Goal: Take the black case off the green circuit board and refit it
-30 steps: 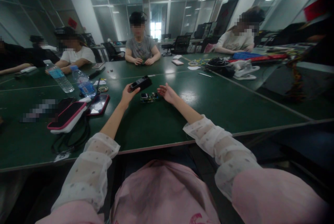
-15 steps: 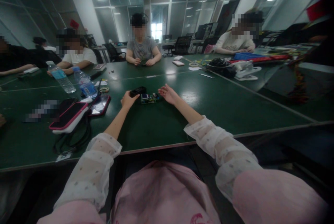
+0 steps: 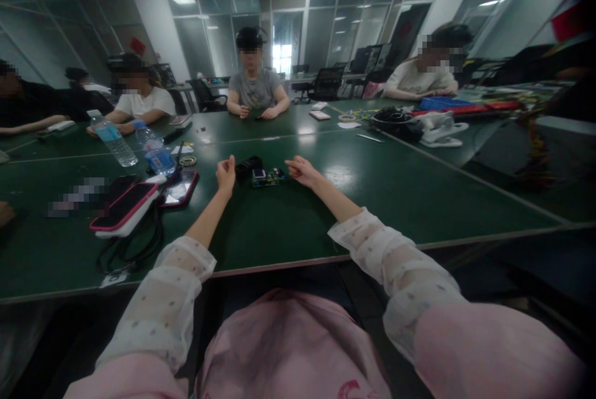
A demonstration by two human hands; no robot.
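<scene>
On the green table point(image 3: 279, 225) lies a small circuit board point(image 3: 267, 178) with a little screen on its left part. A black object point(image 3: 248, 166) rests just behind and left of the board. My left hand point(image 3: 226, 174) is raised at the left of the black object, its fingers curled in and nothing seen in them. To the right of the board is my right hand point(image 3: 302, 170), apart from it, with fingers folded and the index finger pointing towards the board. Nothing shows in that hand.
Phones point(image 3: 125, 206) point(image 3: 179, 188), black cables point(image 3: 133, 250) and two water bottles point(image 3: 112, 138) point(image 3: 155, 147) are on the left. A cable pile point(image 3: 395, 120) and blue tray point(image 3: 442, 103) lie at the back right. Several people sit around the table, one person point(image 3: 257, 92) opposite.
My left hand has let go of the black object and drawn back slightly to its left, fingers curling. My right hand has gone from spread fingers to mostly folded ones.
</scene>
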